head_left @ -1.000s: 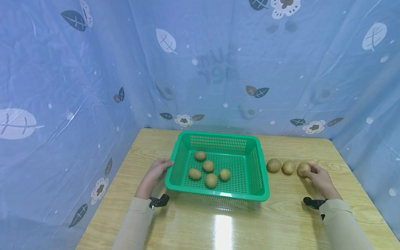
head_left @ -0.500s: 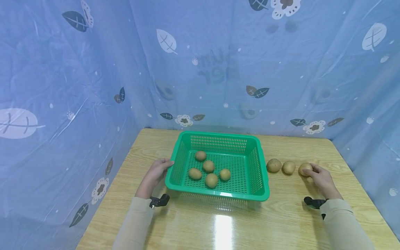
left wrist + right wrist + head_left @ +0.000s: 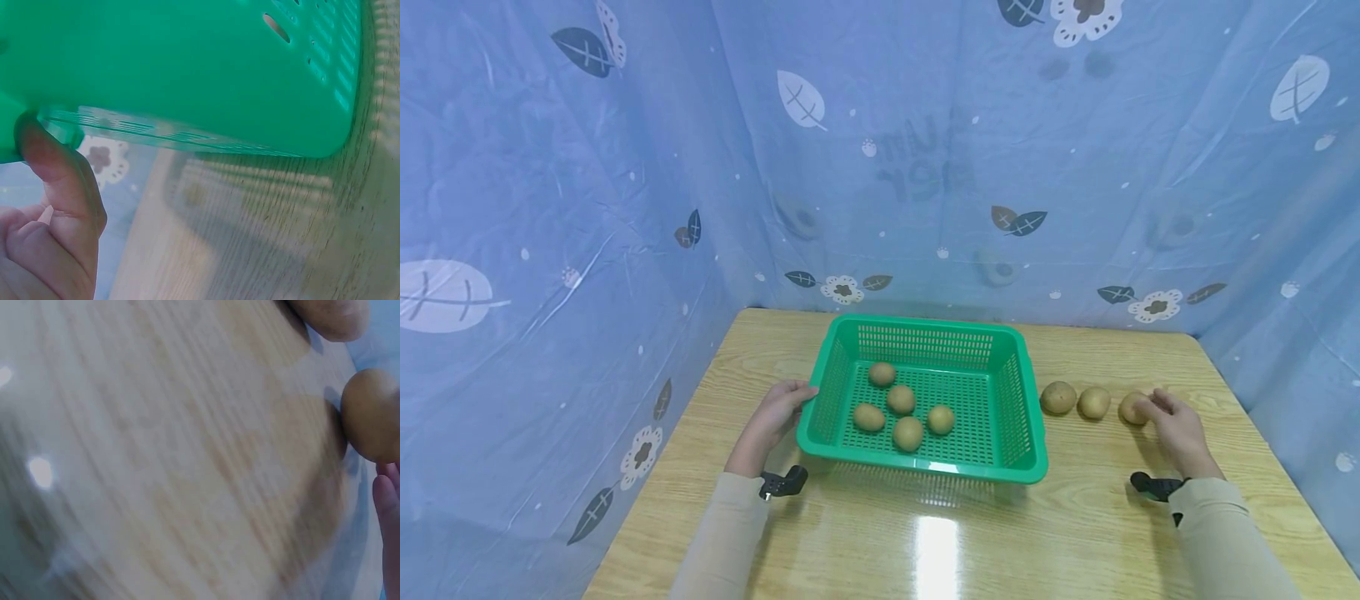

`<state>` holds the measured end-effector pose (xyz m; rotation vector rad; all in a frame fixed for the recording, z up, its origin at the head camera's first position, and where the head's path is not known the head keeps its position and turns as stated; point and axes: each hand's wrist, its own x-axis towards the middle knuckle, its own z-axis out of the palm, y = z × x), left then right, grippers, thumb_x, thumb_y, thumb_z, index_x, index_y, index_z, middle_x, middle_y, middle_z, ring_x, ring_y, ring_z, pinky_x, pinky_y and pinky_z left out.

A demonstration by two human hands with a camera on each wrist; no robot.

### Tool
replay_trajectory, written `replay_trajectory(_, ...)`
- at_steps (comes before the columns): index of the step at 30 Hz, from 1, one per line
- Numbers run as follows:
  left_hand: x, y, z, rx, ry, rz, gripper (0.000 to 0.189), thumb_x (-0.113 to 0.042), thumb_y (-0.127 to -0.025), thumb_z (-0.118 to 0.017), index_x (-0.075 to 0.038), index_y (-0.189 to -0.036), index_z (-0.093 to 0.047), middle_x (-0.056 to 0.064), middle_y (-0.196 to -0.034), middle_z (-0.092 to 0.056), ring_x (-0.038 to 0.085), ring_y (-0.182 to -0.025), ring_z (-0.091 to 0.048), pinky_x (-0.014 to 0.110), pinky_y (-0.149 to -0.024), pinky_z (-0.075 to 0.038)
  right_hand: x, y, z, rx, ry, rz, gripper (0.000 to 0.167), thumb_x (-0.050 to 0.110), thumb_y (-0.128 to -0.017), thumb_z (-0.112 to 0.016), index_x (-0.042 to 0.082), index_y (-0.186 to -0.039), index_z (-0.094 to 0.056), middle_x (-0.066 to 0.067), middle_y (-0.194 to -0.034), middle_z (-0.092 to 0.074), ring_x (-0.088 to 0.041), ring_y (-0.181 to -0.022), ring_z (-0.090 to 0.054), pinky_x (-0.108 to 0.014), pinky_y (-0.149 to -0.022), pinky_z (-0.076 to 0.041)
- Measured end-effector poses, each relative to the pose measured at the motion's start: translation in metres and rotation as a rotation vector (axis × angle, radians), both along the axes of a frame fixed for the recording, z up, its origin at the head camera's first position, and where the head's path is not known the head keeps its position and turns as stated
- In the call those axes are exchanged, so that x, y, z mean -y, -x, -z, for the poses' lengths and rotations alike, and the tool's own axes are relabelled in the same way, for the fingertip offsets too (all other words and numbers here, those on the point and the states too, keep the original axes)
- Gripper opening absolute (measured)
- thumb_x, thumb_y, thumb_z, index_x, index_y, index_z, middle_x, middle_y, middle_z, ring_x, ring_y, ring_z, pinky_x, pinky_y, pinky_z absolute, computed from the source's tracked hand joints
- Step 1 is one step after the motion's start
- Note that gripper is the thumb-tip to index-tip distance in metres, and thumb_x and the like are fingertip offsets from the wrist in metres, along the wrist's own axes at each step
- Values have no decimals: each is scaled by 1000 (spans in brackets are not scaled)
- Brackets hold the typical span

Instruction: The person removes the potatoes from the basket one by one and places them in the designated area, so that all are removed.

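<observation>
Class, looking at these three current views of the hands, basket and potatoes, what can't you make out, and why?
- Five potatoes, left wrist view: hidden by the green basket's wall.
- Rightmost potato, right wrist view: one side cut off by the right edge.
- Right hand, right wrist view: mostly cut off by the right edge; whether it grips or merely touches is unclear.
- Curtain lettering, head view: too faint to read fully.

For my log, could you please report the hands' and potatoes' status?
Left hand holds green basket by rim. Right hand at rightmost potato, grip unclear. Five potatoes inside basket. Two others between right hand and basket.
</observation>
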<state>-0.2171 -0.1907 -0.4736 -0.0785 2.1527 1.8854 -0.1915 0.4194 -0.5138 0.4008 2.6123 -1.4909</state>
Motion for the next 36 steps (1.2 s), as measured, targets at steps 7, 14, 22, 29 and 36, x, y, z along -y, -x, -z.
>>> replay_trajectory(7, -1, -1, 0, -7, 10, -11, 35, -19, -98, -49, 10, -117, -54, 17, -104, -65, 17, -87, -67, 29, -82, -54, 2, 2, -8, -100, -41, 5, 79, 48, -98, -37, -1, -150, -3, -28, -155, -7, -45, -140, -14, -56, -110, -25)
replay_trajectory(14, 0, -2, 0, -16, -13, 11, 38, -18, -98, -48, 13, -120, -51, 22, -108, -63, 19, -89, -67, 28, -80, -55, 8, 5, -24, -177, -66, -32, 79, 51, -97, -40, 6, -152, -5, -25, -156, -12, -44, -140, -17, -57, -108, -27)
replay_trajectory(22, -1, -3, -2, -14, -11, 8, 38, -18, -99, -49, 13, -120, -51, 17, -104, -65, 15, -86, -66, 25, -79, -53, 22, 8, -46, -260, -88, -100, 74, 49, -96, -46, 18, -153, -11, -18, -157, -18, -37, -142, -20, 0, -87, -36)
replay_trajectory(29, -1, -3, -3, -17, -6, 9, 38, -20, -99, -50, 12, -119, -52, 20, -106, -65, 17, -88, -67, 25, -79, -53, 44, 11, -68, -318, -70, -160, 67, 42, -97, -49, 23, -152, -17, -13, -156, -23, -32, -142, -23, 3, -88, -32)
replay_trajectory(36, 0, -3, -1, -24, 13, 0, 37, -20, -98, -51, 11, -117, -54, 18, -105, -66, 18, -89, -67, 27, -82, -53, 66, 16, -87, -378, -32, -236, 63, 31, -98, -52, 19, -151, -22, -19, -153, -27, -32, -141, -27, 1, -90, -33)
